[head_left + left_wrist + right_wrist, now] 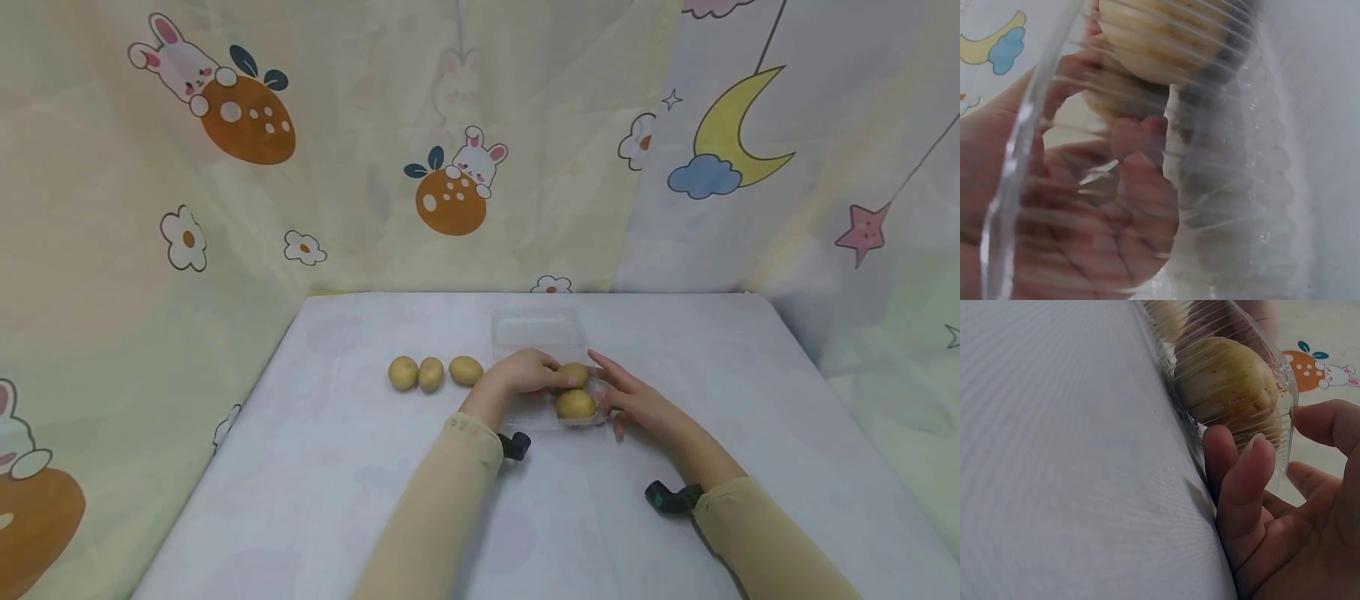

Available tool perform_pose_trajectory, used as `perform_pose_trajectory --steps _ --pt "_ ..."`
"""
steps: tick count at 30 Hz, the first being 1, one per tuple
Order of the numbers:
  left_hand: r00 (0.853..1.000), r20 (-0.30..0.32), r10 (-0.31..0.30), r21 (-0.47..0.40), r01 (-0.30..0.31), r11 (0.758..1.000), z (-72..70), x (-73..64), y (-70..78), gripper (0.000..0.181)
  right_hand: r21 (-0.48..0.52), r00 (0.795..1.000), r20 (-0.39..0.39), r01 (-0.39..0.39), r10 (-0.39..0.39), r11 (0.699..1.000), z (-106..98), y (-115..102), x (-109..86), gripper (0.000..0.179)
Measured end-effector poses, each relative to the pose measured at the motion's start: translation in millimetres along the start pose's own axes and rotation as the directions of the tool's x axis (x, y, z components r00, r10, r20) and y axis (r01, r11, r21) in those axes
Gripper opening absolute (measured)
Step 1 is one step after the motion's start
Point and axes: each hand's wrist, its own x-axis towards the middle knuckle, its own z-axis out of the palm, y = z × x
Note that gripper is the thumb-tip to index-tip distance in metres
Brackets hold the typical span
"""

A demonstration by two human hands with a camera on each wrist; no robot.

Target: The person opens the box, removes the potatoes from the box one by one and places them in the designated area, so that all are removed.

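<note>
My left hand (525, 372) reaches into a clear plastic container (540, 423) and grips a potato (573, 375) at its right end. Another potato (576, 405) lies in the container just in front of it. Through the ribbed plastic wall, the left wrist view shows the curled fingers (1141, 206) beside the potatoes. At the container's right end is my right hand (641, 404), fingers spread, with fingertips (1254, 459) against the plastic. Part of the container's inside is hidden by the left hand.
Three potatoes stand in a row left of the container: a left one (402, 373), a middle one (431, 375) and a right one (467, 371). The container's clear lid (536, 329) lies folded back behind it. A white cloth covers the table (337, 500); printed curtains (360, 167) surround it.
</note>
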Motion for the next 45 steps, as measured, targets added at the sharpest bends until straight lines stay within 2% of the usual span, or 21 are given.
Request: perform_pose_trajectory --steps 9,20,25,31,39,45 --pt "1.0 -0.001 0.001 -0.003 -0.001 1.0 -2.7 -5.2 9.7 0.037 0.005 1.0 0.002 0.005 -0.005 1.0 0 -1 -1.3 0.082" --pt "0.999 -0.003 0.033 -0.038 -0.033 0.999 -8.8 -6.1 7.5 0.037 0.018 1.0 -0.001 0.004 -0.004 1.0 1 -1 -2.2 0.082" --pt "0.998 -0.025 0.052 -0.039 -0.053 0.998 -19.7 -8.8 4.8 0.035 0.014 1.0 0.008 0.02 -0.02 1.0 2 -2 -2.5 0.08" --pt "0.998 -0.053 0.039 -0.045 -0.042 0.998 -35.9 -17.2 1.4 0.065 0.0 1.0 0.007 0.023 -0.023 1.0 2 -1 -0.4 0.079" --pt "0.995 -0.094 0.02 -0.068 -0.026 0.997 -54.2 -38.7 0.7 0.06 0.017 0.999 0.013 0.03 -0.03 0.999 2 0 -0.2 0.081" --pt "0.99 -0.134 0.038 -0.005 -0.039 0.999 -67.5 -50.0 -4.4 0.063 0.023 1.0 0.002 0.013 -0.013 1.0 3 -1 0.3 0.085"
